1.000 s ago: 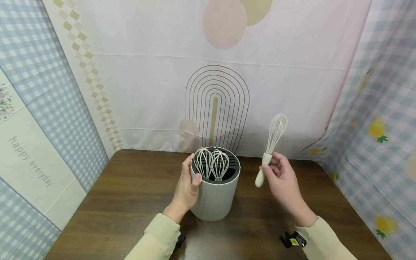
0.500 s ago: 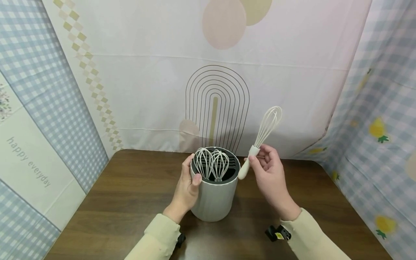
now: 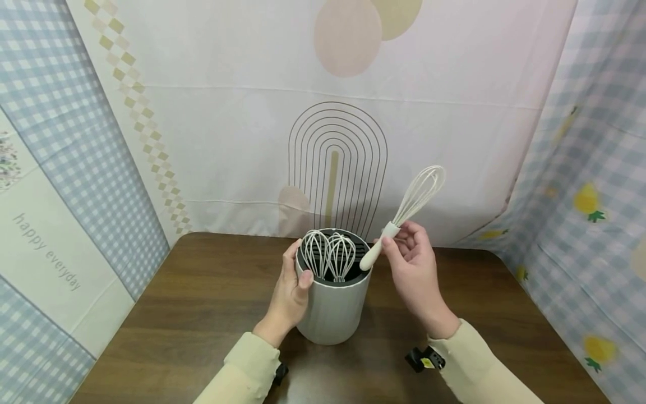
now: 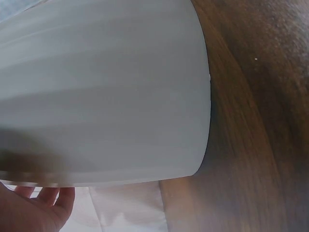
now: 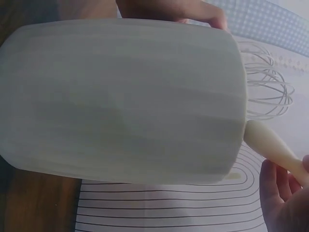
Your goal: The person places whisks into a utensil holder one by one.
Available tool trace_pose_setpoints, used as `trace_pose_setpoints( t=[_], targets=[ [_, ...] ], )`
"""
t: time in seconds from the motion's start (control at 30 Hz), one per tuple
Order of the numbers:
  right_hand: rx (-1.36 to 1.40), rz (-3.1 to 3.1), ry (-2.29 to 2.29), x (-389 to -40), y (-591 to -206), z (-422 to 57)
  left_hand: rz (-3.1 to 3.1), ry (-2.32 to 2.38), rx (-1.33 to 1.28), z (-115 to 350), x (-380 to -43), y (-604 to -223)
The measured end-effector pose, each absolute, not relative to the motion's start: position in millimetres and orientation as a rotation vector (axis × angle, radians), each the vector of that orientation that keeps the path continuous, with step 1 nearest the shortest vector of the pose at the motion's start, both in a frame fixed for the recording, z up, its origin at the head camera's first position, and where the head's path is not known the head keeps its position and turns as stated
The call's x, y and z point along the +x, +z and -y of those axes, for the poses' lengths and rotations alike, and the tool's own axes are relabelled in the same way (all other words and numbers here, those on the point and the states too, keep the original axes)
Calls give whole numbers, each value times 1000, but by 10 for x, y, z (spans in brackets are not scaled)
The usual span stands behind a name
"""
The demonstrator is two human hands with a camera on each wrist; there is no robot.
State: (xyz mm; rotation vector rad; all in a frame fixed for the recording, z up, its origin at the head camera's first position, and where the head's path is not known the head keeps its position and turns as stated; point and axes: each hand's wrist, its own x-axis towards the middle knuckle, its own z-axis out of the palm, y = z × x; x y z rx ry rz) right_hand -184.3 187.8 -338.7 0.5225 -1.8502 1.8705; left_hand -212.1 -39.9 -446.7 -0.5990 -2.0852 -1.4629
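Observation:
A ribbed light-grey utensil holder (image 3: 330, 314) stands upright on the table, its dark slotted insert (image 3: 359, 247) showing at the top. Two white whisks (image 3: 341, 255) sit in it at the left, wire heads up and handles hidden inside. My left hand (image 3: 291, 292) grips the holder's left side near the rim, thumb at the front. Between thumb and fingers my right hand (image 3: 415, 269) pinches a third whisk (image 3: 374, 253) by the upper handle. That whisk leans, wires up to the right, and its handle end overlaps the holder's right rim. In the right wrist view, the handle (image 5: 270, 144) shows right at the rim.
The brown wooden table (image 3: 202, 303) carries the holder near its back edge. A white patterned cloth (image 3: 237, 140) hangs close behind. Blue checked cloths hang at the left (image 3: 116, 168) and right (image 3: 565, 264).
My right hand has moved left with the whisk, bringing its handle end from beside the holder to the rim. The whisk tilts more to the right. My left hand and the holder have stayed put.

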Motion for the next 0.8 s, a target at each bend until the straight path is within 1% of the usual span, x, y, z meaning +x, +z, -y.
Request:
trace_pose_setpoints(
  t=[0.53, 0.63, 0.8],
  targets=[
    [401, 2083, 1815, -1872, -3465, -1828, 2098, -1462, -598, 393, -2119, -4470],
    [393, 2142, 1794, -1860, -3436, -1821, 2100, -1456, -597, 392, -2124, -4473],
    [433, 2217, 1744, -1764, -3276, -1766, 2094, -1454, -599, 392, -2125, -4469]
  ],
)
